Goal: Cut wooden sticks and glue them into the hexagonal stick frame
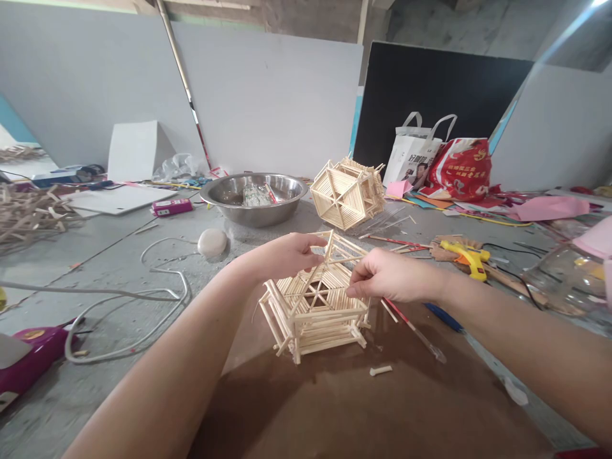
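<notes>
A hexagonal stick frame (pixel 329 319) made of pale wooden sticks stands on a brown board (pixel 382 414) in front of me. Spoke-like sticks cross inside it, and thin sticks lean together above its top. My left hand (pixel 299 254) reaches over the far left side, its thumb and fingers closed around a wooden stick near the peak. At the right side my right hand (pixel 382 277) has its fingers pinched on a wooden stick; the fingertips are partly hidden. Close by on the board lies a short stick piece (pixel 381 370).
Behind the frame are a finished-looking stick lantern shape (pixel 347 194) and a steel basin (pixel 255 201). A yellow glue gun (pixel 466 258) lies right, near a clear plastic container (pixel 567 277). A white cable (pixel 184 280) loops at left, by a purple power strip (pixel 36 357).
</notes>
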### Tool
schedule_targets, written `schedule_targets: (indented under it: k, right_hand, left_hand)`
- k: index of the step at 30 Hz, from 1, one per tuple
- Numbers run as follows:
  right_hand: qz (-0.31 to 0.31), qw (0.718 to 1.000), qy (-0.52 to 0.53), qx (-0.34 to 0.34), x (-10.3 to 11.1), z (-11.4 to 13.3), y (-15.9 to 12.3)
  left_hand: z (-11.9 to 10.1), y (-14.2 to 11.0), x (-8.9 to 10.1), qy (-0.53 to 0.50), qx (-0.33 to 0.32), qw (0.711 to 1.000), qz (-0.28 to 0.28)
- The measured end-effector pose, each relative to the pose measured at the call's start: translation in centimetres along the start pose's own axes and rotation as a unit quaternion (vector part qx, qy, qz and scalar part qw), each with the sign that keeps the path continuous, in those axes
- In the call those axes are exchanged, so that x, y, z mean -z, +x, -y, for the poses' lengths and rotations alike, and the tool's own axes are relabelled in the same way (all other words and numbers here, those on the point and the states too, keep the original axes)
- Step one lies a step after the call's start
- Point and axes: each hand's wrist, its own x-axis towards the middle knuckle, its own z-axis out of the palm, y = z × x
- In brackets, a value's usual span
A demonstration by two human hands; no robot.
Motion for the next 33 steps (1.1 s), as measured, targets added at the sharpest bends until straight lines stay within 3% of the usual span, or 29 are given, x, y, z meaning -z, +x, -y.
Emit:
schedule_targets:
  k: [15,33]
  right_hand:
    - [-0.009,0.999,0.044,0.009,-0.38,-0.50,-0.05]
    - [0.002,0.999,0.052,0.007,-0.30,-0.63,0.04]
  left_hand:
    - [0.04,-0.01,0.14,-0.056,0.021,0.998,0.025]
    - [-0.18,-0.12,0.17,-0.073,0.032,0.997,0.016]
